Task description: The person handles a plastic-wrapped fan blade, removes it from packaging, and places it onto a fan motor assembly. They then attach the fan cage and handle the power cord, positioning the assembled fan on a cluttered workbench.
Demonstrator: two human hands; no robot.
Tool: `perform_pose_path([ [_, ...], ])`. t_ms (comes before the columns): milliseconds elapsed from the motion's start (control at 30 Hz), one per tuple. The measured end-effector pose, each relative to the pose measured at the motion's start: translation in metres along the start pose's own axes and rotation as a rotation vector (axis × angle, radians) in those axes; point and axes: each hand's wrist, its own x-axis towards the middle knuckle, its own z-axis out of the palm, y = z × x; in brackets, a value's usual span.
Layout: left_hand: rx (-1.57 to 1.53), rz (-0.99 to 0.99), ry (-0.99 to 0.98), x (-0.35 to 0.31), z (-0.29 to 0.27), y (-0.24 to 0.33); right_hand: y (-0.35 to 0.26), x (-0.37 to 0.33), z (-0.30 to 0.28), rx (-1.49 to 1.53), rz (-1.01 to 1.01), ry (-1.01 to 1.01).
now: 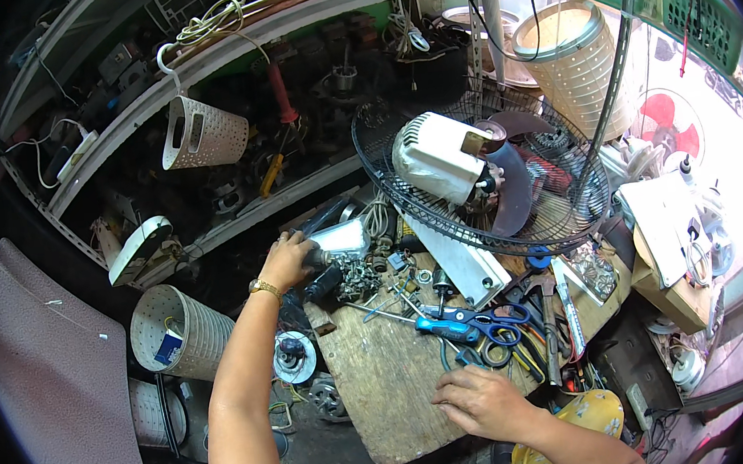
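Note:
My left hand [286, 261] reaches to the far left corner of a worn wooden board [377, 383]. Its fingers curl round a dark piece among black parts, which they mostly hide. Close by lie a black cylindrical part [324, 284] and a heap of small metal parts [359, 278]. On the board's near right edge rests my right hand [482, 403], fingers loosely bent and nothing visible in them. Beyond it lie a blue-handled screwdriver [446, 329], blue-handled scissors [497, 323], a roll of tape [495, 353] and a hammer [549, 322].
A fan guard [378, 204] holding a white motor housing [440, 155] stands behind the board. Perforated bins [175, 331] are at the left, beside a grey-brown panel [54, 370]. A cluttered metal shelf [298, 208] runs along the back. A cardboard box [672, 292] stands right.

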Motion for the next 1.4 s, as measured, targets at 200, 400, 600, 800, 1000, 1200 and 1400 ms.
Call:
perform_pose_path([
  [200,0.078,0.065,0.213,0.004,-0.029,0.021,-0.003,0.002,-0.003,-0.010,0.000,0.013],
  [400,0.119,0.300,0.291,0.029,-0.043,0.098,0.000,0.002,0.006,-0.009,-0.031,0.017],
  [600,0.213,0.168,0.291,0.029,-0.002,0.126,-0.010,0.003,0.002,0.010,-0.059,0.005],
  [800,-0.482,0.249,0.155,-0.051,-0.063,0.194,-0.005,-0.011,-0.003,-0.047,-0.031,-0.027],
  [1000,-1.299,1.169,-0.543,-0.189,-0.172,0.291,0.003,-0.019,-0.003,-0.075,0.018,-0.039],
  [1200,-1.504,1.246,-0.498,-0.221,-0.180,0.329,-0.004,-0.016,-0.006,-0.109,0.028,-0.059],
  [1400,-1.447,1.305,-0.832,-0.240,-0.187,0.326,0.001,-0.027,-0.003,-0.143,0.030,-0.033],
])
